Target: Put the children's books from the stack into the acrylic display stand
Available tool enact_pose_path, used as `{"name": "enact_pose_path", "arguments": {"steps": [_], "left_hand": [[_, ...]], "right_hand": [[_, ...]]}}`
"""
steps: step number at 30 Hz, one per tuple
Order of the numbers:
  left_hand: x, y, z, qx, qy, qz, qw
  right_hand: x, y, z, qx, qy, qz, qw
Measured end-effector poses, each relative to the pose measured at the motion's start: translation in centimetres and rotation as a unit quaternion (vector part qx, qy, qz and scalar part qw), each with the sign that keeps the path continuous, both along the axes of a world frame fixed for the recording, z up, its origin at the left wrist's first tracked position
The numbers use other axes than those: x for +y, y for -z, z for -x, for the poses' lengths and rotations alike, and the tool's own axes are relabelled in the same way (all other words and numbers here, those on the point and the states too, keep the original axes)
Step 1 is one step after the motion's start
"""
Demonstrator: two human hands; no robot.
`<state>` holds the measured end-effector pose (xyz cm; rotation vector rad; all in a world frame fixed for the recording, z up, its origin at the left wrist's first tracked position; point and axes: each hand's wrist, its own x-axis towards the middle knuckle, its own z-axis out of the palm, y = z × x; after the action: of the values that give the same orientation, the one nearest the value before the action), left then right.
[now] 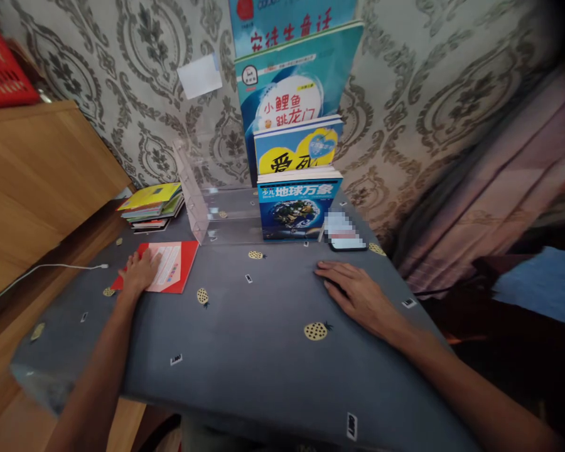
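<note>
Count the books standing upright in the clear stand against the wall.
4. They stand stepped in the clear stand: the earth book in front, the yellow-heart book, the fish book, and the top book at the back. More may be hidden behind.

the left hand (140, 271) lies flat on a red booklet (167, 267) near the left edge of the grey cloth-covered tabletop (245, 351); the right hand (358, 295) rests palm down toward the right edge. along the far edge, a clear acrylic rack (202, 194) holds four upright books (297, 150); a stack of books (153, 206) sits at the far left corner, a phone (347, 245) just beside the rack.
</note>
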<state>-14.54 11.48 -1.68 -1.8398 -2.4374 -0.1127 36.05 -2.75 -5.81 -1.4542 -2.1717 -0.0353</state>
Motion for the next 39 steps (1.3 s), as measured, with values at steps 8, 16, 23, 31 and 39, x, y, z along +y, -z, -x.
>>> {"name": "enact_pose_path", "arguments": {"steps": [8, 16, 23, 31, 39], "left_hand": [[-0.4, 0.1, -0.3, -0.014, -0.006, 0.006, 1.000], [-1.6, -0.4, -1.0, -0.025, -0.019, 0.018, 0.999], [-3.4, -0.4, -1.6, -0.015, -0.011, 0.025, 1.000], [-6.0, 0.1, -2.9, 0.006, 0.044, 0.026, 0.999], [-7.7, 0.0, -5.1, 0.034, 0.078, 0.037, 0.996]], "right_hand": [[0.0, 0.0, 0.0, 0.013, 0.001, 0.013, 1.000], [0.0, 0.1, -0.1, 0.019, -0.001, 0.021, 1.000], [0.0, -0.1, -0.1, 0.029, -0.004, 0.026, 0.999], [-0.1, -0.4, 0.1, 0.032, -0.001, 0.032, 0.999], [-0.2, -0.7, 0.2, 0.027, 0.004, 0.038, 0.999]]}}
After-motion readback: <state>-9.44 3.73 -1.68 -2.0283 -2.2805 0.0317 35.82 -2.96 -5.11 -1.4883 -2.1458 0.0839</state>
